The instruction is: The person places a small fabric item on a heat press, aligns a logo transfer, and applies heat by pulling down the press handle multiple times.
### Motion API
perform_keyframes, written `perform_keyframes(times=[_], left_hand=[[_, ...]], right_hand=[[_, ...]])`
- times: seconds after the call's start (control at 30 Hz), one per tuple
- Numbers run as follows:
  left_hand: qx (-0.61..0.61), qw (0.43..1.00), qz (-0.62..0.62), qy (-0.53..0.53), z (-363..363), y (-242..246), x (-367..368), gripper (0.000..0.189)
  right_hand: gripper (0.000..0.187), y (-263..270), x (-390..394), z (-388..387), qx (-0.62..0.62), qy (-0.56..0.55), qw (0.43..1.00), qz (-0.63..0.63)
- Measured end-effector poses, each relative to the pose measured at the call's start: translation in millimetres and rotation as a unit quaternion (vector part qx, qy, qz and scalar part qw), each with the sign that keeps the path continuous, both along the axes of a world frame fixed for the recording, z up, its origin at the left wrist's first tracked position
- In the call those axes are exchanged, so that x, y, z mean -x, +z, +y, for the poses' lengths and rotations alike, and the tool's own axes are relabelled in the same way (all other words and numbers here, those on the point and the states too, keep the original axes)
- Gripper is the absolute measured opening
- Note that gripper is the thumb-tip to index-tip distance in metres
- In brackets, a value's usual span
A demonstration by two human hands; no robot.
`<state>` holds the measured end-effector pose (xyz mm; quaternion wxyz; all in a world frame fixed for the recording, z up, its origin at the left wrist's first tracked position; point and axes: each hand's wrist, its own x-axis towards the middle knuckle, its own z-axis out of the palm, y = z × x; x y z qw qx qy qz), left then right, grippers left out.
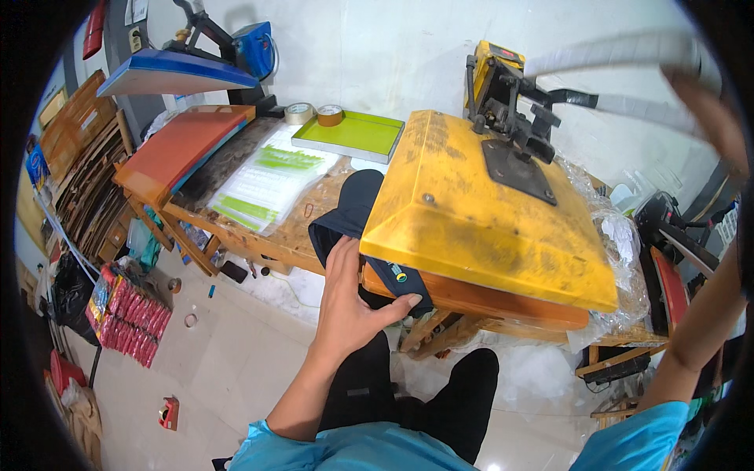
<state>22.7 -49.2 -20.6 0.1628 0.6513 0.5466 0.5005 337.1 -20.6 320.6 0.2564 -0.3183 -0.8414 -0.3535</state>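
A yellow heat press (471,200) stands before me, its upper plate tilted low over an orange lower pad (506,303). A dark navy cap (353,203) lies at the press's left edge, its bill pointing away and its front, with a small green and yellow print, partly under the upper plate. My left hand (350,300) has its fingers inside the cap's edge and its thumb on the fabric. At the far right my right hand (716,112), blurred, is on the press's wrapped handle (648,112); its grip is partly cut off.
Left of the cap are a green tray (359,135), tape rolls (299,113), a sheet with green marks (265,182) and a blue heat press (177,73) over an orange pad (188,147). Clear plastic wrap (615,247) lies right. A tape dispenser (169,413) and packets (129,318) are on the floor.
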Motion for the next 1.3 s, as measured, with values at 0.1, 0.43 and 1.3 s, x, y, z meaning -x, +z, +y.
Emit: perform_keyframes(times=[0.1, 0.43, 1.3], left_hand=[[-0.019, 0.999, -0.024, -0.027, 6.3, 2.5, -14.1, 0.098], [0.014, 1.0, -0.021, -0.006, 1.5, 0.6, -7.6, 0.101], [-0.329, 0.923, -0.012, -0.2, 39.7, 181.2, -123.3, 0.063]], right_hand=[[0.039, -14.9, -10.3, -42.2, 0.004, -0.03, 1.0, -0.005], [0.046, -75.5, 21.4, -62.7, 0.084, -0.159, 0.983, 0.023], [0.028, -150.6, 31.7, -34.3, -0.113, 0.005, 0.987, 0.111]])
